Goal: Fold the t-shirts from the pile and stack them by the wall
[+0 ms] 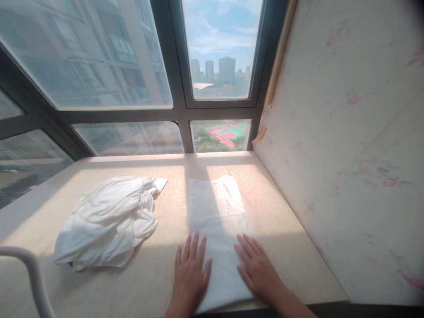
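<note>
My left hand [189,270] and my right hand [260,267] both lie palm down with the fingers spread, loose and clenched on nothing; each rests over a long edge of the folded white cloth [224,249], which lies flat on the pale wooden surface [152,287] as a narrow strip running from close to the front edge towards the window [220,48]; over on my left, well apart from it, a crumpled white cloth [109,225] sits in a loose heap. As I judge it, the likeliest trouble is in these two palms: if they press hard and slide unevenly, the upper layer could skate over the lower one and set a crease or a skewed side; if I drew them inward together, the strip could buckle between my thumbs. The far end looks less settled, with a line across it and a raised wrinkle near its right side, and neither hand is on that part; a push from here could bunch it up. The near end lies close to the front edge of the surface, so a careless pull towards me might drag it over; the sunlight washes out the white at the far end, and I could easily miss a small ruck there.
</note>
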A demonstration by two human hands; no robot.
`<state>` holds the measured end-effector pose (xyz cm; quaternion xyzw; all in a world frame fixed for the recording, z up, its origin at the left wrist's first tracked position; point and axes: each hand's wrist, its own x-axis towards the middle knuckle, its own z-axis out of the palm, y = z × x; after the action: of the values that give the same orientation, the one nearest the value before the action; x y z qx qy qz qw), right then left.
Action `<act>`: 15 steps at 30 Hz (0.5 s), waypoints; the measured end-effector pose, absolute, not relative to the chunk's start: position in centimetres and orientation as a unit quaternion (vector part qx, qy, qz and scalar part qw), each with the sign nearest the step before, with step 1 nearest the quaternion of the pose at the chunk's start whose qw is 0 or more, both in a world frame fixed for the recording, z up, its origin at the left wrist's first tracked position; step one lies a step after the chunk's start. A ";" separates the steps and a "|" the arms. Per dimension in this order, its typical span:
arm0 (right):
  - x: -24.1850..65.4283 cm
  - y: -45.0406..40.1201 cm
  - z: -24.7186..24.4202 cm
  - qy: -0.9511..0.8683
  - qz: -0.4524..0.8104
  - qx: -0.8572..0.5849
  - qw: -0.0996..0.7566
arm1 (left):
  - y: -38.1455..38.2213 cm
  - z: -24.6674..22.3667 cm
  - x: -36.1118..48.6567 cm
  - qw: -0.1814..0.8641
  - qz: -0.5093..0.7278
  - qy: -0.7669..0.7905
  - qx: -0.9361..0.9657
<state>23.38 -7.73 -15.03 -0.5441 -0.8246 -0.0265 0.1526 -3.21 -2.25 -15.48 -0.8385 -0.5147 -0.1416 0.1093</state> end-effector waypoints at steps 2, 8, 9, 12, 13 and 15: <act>24.3 -9.4 -14.9 -0.838 -0.030 -0.525 0.143 | -2.8 -15.3 -3.3 0.124 -0.151 -0.513 -0.836; 26.4 -13.0 -13.8 -0.879 -0.086 -0.449 0.138 | -5.7 -14.3 -3.9 0.200 -0.178 -0.405 -0.874; 26.5 -13.4 -13.7 -0.881 -0.099 -0.441 0.140 | -6.4 -14.2 -4.1 0.209 -0.182 -0.363 -0.890; 26.9 -14.4 -13.8 -0.881 -0.124 -0.429 0.154 | -8.3 -14.5 -5.1 0.229 -0.188 -0.286 -0.911; 27.1 -14.6 -14.0 -0.879 -0.123 -0.430 0.165 | -8.7 -14.7 -5.6 0.232 -0.191 -0.279 -0.912; 27.4 -15.0 -14.4 -0.874 -0.103 -0.431 0.200 | -9.2 -15.1 -6.8 0.224 -0.215 -0.266 -0.913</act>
<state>27.39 -14.97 -14.40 -0.4311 -0.8738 -0.1028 0.2000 -6.80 -9.22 -15.05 -0.9127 -0.2659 -0.2151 0.2236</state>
